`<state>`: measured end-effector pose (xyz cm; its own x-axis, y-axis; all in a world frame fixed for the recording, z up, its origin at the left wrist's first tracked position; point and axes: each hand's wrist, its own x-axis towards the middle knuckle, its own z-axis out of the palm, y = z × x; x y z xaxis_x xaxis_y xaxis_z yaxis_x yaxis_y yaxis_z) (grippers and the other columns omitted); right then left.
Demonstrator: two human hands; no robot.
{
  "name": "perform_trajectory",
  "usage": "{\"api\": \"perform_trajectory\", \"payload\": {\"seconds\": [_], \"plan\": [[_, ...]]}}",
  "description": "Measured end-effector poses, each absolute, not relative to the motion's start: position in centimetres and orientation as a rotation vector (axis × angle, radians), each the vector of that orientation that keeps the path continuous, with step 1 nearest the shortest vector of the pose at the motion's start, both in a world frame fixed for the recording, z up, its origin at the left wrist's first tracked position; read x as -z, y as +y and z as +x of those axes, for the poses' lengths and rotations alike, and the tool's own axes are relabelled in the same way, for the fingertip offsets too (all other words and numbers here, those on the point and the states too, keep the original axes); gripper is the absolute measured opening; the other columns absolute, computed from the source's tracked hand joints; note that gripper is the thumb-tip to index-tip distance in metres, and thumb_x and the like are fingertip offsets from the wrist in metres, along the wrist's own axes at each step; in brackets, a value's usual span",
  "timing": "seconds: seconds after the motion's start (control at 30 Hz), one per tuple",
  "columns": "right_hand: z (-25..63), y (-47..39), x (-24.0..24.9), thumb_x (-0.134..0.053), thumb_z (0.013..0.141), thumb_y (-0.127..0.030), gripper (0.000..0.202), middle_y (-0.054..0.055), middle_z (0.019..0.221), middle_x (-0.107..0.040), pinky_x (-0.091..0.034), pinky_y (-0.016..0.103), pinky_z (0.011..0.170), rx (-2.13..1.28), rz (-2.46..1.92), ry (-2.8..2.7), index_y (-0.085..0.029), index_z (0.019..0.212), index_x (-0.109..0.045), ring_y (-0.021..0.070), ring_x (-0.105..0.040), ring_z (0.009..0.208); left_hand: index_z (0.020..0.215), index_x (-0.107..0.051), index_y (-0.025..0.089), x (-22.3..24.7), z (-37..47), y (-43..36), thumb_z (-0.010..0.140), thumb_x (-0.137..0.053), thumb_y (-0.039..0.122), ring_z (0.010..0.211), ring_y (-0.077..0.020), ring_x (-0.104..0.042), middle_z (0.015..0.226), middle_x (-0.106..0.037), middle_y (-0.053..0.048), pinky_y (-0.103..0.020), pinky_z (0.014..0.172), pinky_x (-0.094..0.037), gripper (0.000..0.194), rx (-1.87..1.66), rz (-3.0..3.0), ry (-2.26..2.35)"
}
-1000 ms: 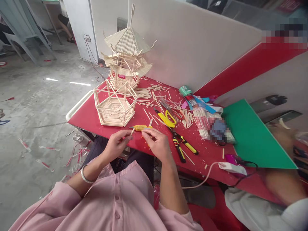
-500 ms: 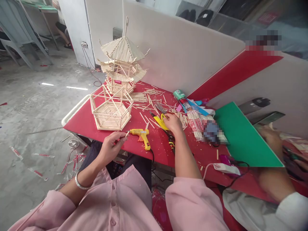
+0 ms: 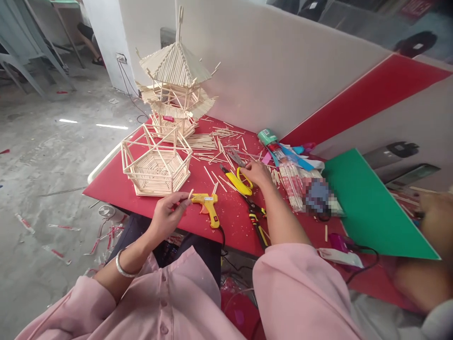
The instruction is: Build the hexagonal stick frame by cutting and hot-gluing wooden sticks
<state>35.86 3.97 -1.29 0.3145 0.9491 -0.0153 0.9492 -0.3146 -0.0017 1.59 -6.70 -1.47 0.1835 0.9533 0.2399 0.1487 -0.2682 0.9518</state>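
My left hand (image 3: 171, 215) pinches a short wooden stick (image 3: 191, 193) between thumb and fingers, beside the nozzle end of a yellow glue gun (image 3: 208, 203) lying on the table. Farther right, the fingers of my right hand (image 3: 258, 174) are closed on the yellow handle of a pair of scissors (image 3: 244, 178), whose metal blades point away from me. A yellow utility knife (image 3: 231, 180) lies by the scissors. Just nearer are pliers (image 3: 255, 219) with black and yellow grips. An open hexagonal stick frame (image 3: 155, 172) stands left of the glue gun.
Behind the frame stands a tiered stick pagoda (image 3: 177, 71). Loose sticks (image 3: 201, 141) lie across the red table (image 3: 106, 182). Packed sticks (image 3: 292, 184) and a green-capped bottle (image 3: 268, 137) stand right, before a green board (image 3: 368, 208). Another person's blurred arm (image 3: 424, 278) is at far right.
My view has shifted slightly. My right hand stays at the scissors, their handle loop now showing more clearly under its fingers. My left hand still holds the stick, now tilted more upright.
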Motion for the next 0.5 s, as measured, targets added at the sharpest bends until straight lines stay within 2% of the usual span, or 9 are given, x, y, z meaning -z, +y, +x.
{"api": "perform_trajectory", "payload": {"seconds": [0.2,0.33,0.4,0.5], "plan": [[36.6,3.7,-0.4,-0.036,0.099,-0.033,0.043,0.022,0.104,-0.072,-0.044,0.043,0.088,-0.192,2.523,1.838,-0.011,0.12,-0.066,0.0318,-0.066,0.1,0.091,-0.074,0.018,1.9,2.2,-6.5,0.09,-0.061,0.033,0.071,-0.0157,-0.065,0.085,-0.075,-0.005,-0.024,0.063,-0.05,0.02,-1.153,1.597,1.051],[38.7,3.5,-1.5,-0.035,0.097,-0.025,0.042,0.03,0.108,-0.069,-0.042,0.049,0.09,-0.333,2.542,1.78,-0.003,0.115,-0.067,0.0377,-0.064,0.104,0.091,-0.074,0.018,1.9,2.4,-6.5,0.09,-0.061,0.033,0.071,-0.0158,-0.066,0.085,-0.075,-0.005,-0.025,0.065,-0.051,0.02,-1.158,1.598,1.046],[39.3,3.2,-1.5,-0.04,0.096,-0.024,0.04,0.03,0.108,-0.069,-0.043,0.048,0.09,-0.322,2.521,1.79,-0.003,0.109,-0.07,0.0383,-0.063,0.107,0.091,-0.074,0.018,1.8,2.5,-6.4,0.09,-0.061,0.033,0.07,-0.0157,-0.066,0.084,-0.075,-0.005,-0.024,0.064,-0.051,0.02,-1.165,1.596,1.052],[39.3,2.8,-0.9,-0.04,0.097,-0.032,0.043,0.024,0.118,-0.068,-0.044,0.044,0.091,-0.275,2.51,1.841,-0.009,0.121,-0.068,0.0352,-0.061,0.113,0.092,-0.074,0.018,1.7,2.7,-6.2,0.09,-0.061,0.033,0.068,-0.0156,-0.066,0.081,-0.075,-0.005,-0.024,0.061,-0.05,0.02,-1.161,1.61,1.061]]}}
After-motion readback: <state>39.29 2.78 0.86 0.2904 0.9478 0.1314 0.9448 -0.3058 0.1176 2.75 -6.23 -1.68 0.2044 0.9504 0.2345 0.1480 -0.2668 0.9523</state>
